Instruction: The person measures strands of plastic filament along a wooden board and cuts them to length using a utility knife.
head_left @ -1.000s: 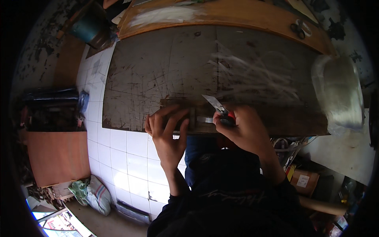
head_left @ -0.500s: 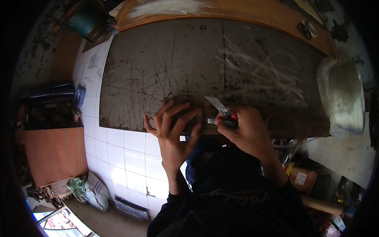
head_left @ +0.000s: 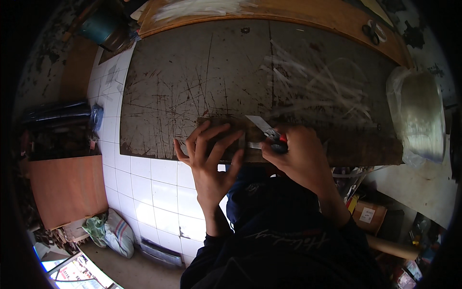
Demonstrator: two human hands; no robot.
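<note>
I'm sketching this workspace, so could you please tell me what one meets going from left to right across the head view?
Reddish-brown board → left hand → knife blade → right hand → cardboard box → clear roll.

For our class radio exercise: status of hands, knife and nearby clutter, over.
Right hand: gripping red-and-black utility knife, blade out. Left hand: spread at near edge of dark, scratched tabletop. Thin translucent strips scattered beyond right hand.

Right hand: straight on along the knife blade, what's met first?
Right hand and knife aim forward-left: probably just scratched tabletop, passing beyond the left hand. Blade height is unclear.
</note>
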